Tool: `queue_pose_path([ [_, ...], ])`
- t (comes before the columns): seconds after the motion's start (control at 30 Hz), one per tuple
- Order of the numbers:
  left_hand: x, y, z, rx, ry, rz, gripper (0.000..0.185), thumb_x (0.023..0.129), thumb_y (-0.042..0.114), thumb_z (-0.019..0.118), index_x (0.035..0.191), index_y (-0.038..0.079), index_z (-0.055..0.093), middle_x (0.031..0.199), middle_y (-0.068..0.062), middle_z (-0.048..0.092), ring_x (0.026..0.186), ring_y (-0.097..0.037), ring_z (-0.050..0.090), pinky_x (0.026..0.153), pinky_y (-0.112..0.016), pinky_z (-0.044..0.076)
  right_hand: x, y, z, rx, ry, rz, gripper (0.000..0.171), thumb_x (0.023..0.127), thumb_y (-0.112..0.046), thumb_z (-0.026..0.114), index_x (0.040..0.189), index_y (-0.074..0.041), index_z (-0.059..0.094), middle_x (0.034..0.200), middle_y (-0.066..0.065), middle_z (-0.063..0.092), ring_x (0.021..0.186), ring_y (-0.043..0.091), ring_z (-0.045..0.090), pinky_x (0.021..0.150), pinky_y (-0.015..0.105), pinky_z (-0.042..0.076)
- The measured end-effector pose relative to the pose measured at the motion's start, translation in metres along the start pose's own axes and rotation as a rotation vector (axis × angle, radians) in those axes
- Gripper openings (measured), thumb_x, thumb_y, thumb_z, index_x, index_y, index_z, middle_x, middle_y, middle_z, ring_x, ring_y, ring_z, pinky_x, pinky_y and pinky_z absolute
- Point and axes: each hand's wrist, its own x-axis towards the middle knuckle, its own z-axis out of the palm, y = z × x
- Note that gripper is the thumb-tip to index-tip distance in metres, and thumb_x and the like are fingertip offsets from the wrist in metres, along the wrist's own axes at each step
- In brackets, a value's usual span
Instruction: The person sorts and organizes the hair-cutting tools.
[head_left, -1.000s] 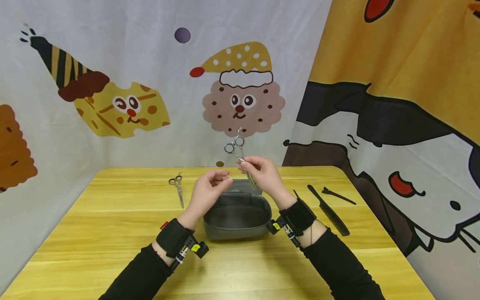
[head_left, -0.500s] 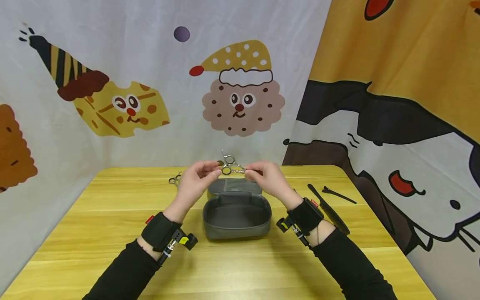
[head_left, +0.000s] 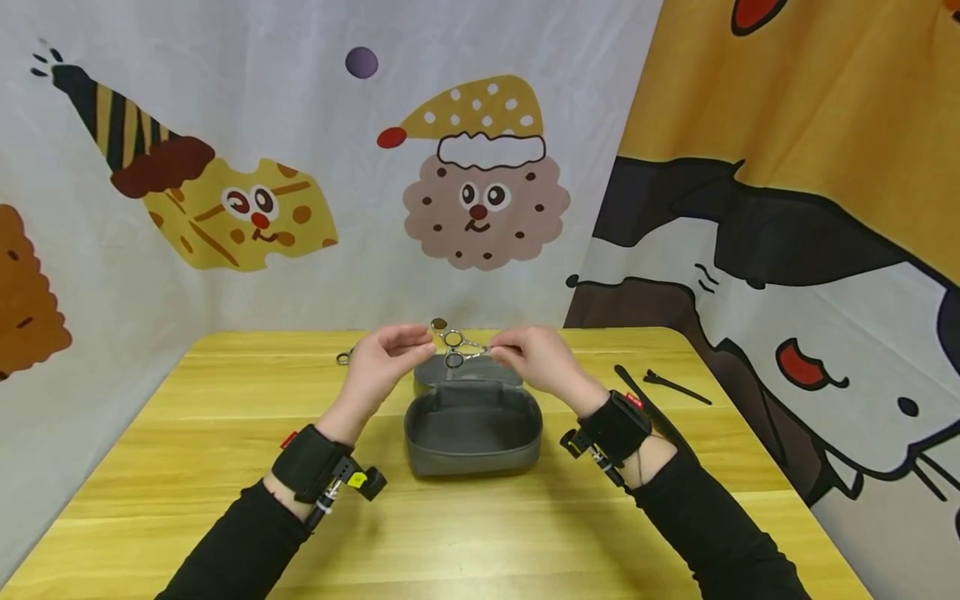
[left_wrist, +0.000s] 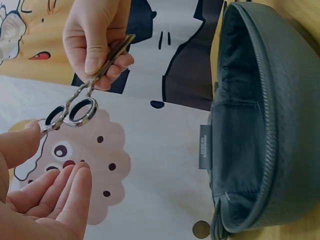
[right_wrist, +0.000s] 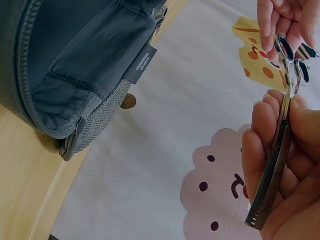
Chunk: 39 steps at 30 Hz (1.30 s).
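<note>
Between the two hands, held up off the bench [head_left: 450, 542], the scissors [right_wrist: 281, 137] lie with their long axis roughly along the three-to-nine-o'clock line in the head view. The right hand [head_left: 542, 360] carries them, its thumb and fingers pinching the blades; the handles jut from that grip toward nine o'clock. On that side is the left hand [head_left: 378, 367], thumb and fingers apart, with the scissors at its three o'clock. The handle end comes right up to the left thumb, though whether they touch cannot be told. The blade tips lie back along the right fingers, pointing toward seven o'clock in the right wrist view. At six o'clock below the handles sits the unzipped pouch [head_left: 474, 465].
</note>
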Motion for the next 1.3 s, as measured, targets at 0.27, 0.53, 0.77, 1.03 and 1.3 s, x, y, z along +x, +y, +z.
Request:
queue_pose_path([
  [0.27, -0.002, -0.008, 0.002, 0.012, -0.023, -0.03, 0.046, 0.09, 0.017, 0.075, 0.13, -0.002, 0.061, 0.118, -0.018, 0.067, 0.106, -0.027, 0.065, 0.088, -0.031, 0.055, 0.002, 0.001, -0.001, 0.007, -0.042, -0.017, 0.016, 0.098, -0.016, 0.063, 0.107, -0.011, 0.076, 0.091, 0.0, 0.07, 0.075, 0.011, 0.06, 0.072, 0.028, 0.051],
  [0.53, -0.002, -0.015, 0.015, -0.177, -0.084, -0.013, 0.03, 0.091, 0.003, 0.071, 0.115, -0.012, 0.063, 0.101, -0.015, 0.07, 0.085, -0.015, 0.07, 0.078, -0.033, 0.059, 0.005, -0.004, 0.0, 0.031, -0.095, -0.024, 0.014, 0.098, -0.015, 0.063, 0.101, -0.009, 0.076, 0.087, 0.0, 0.068, 0.073, 0.011, 0.059, 0.068, 0.03, 0.05],
  [0.77, -0.002, -0.013, 0.018, -0.275, -0.114, -0.038, 0.017, 0.092, 0.005, 0.07, 0.101, -0.009, 0.066, 0.095, -0.008, 0.073, 0.085, -0.017, 0.071, 0.078, -0.036, 0.06, 0.003, -0.004, 0.002, 0.055, -0.093, -0.026, 0.014, 0.099, -0.016, 0.062, 0.101, -0.011, 0.075, 0.087, -0.001, 0.068, 0.075, 0.012, 0.062, 0.072, 0.029, 0.052],
  [1.03, -0.001, -0.014, 0.022, -0.281, -0.061, -0.079, 0.012, 0.092, 0.003, 0.07, 0.094, -0.01, 0.069, 0.095, -0.01, 0.071, 0.078, -0.015, 0.072, 0.077, -0.038, 0.06, 0.004, -0.007, 0.002, 0.089, -0.128, -0.015, 0.014, 0.097, -0.016, 0.063, 0.103, -0.012, 0.075, 0.089, -0.002, 0.069, 0.074, 0.009, 0.061, 0.07, 0.027, 0.052],
  [1.3, -0.002, -0.015, 0.024, -0.286, -0.01, -0.066, 0.014, 0.091, 0.0, 0.07, 0.094, -0.014, 0.068, 0.094, -0.01, 0.071, 0.074, -0.013, 0.072, 0.073, -0.034, 0.06, 0.005, -0.008, 0.005, 0.067, -0.119, -0.013, 0.015, 0.097, -0.015, 0.064, 0.106, -0.01, 0.076, 0.092, -0.001, 0.07, 0.076, 0.01, 0.062, 0.07, 0.027, 0.052],
])
